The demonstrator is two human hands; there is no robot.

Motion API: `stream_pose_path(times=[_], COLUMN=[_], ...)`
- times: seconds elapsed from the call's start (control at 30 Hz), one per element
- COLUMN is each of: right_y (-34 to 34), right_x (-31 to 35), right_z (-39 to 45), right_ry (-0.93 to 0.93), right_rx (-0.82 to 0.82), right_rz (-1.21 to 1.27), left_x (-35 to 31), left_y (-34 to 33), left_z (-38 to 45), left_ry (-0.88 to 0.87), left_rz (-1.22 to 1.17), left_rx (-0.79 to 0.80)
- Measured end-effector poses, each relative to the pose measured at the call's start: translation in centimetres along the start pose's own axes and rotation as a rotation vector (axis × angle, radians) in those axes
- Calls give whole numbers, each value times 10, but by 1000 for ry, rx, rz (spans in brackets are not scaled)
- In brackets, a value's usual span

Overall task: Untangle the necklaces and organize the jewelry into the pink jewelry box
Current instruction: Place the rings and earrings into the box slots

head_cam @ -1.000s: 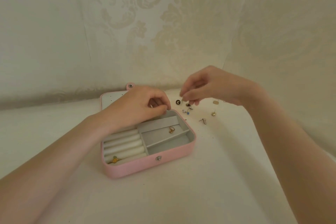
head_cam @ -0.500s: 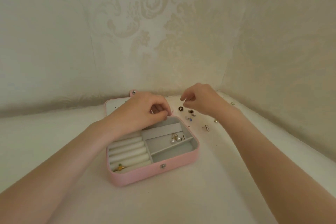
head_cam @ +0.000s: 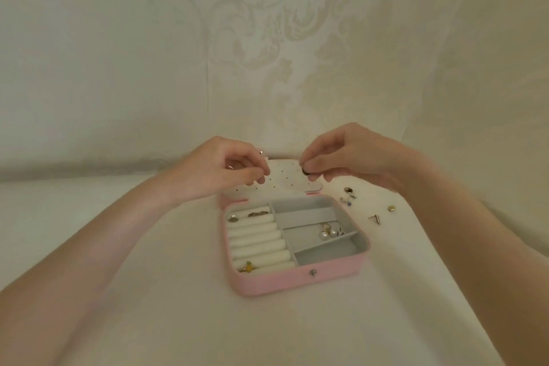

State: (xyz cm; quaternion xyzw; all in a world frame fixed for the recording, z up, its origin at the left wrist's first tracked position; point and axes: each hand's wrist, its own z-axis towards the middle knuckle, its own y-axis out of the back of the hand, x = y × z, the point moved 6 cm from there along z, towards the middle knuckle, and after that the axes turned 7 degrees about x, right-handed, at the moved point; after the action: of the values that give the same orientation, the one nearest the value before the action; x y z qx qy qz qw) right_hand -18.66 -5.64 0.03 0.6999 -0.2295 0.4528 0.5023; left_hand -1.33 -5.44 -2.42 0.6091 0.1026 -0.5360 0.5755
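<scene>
The pink jewelry box lies open on the white cloth, its perforated white lid panel tilted up at the back. My left hand pinches the lid's left edge. My right hand pinches a small dark round earring against the panel's upper right. Inside the box, pearl earrings lie in a grey compartment, a gold ring sits in the front roll slot, and small pieces rest in the back slot.
Several loose earrings lie on the cloth right of the box: a dark-stoned one, a blue-tipped stud, a thin bar piece and a gold stud. Patterned fabric rises as a wall close behind the box.
My right hand picked the dark earring off the cloth and brought it left to the lid panel. My left hand lifted the lid upright. The view shifted down slightly.
</scene>
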Motion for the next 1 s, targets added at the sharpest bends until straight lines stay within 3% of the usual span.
stream_pose_path(times=[0.1, 0.17, 0.47, 0.7, 1.0], right_y=[-49, -75, -94, -98, -104], right_x=[19, 19, 5, 13, 10], right_z=[-1, 2, 8, 7, 6], right_ry=[15, 25, -2, -82, -178], right_rx=[259, 315, 131, 30, 54], right_rz=[80, 59, -100, -361, -549], left_x=[15, 20, 16, 12, 17], left_y=[8, 8, 9, 3, 2], left_z=[-20, -30, -41, -44, -41], left_ry=[59, 61, 100, 129, 136], left_rz=[-16, -13, 83, 138, 184], left_rx=[70, 125, 191, 253, 241])
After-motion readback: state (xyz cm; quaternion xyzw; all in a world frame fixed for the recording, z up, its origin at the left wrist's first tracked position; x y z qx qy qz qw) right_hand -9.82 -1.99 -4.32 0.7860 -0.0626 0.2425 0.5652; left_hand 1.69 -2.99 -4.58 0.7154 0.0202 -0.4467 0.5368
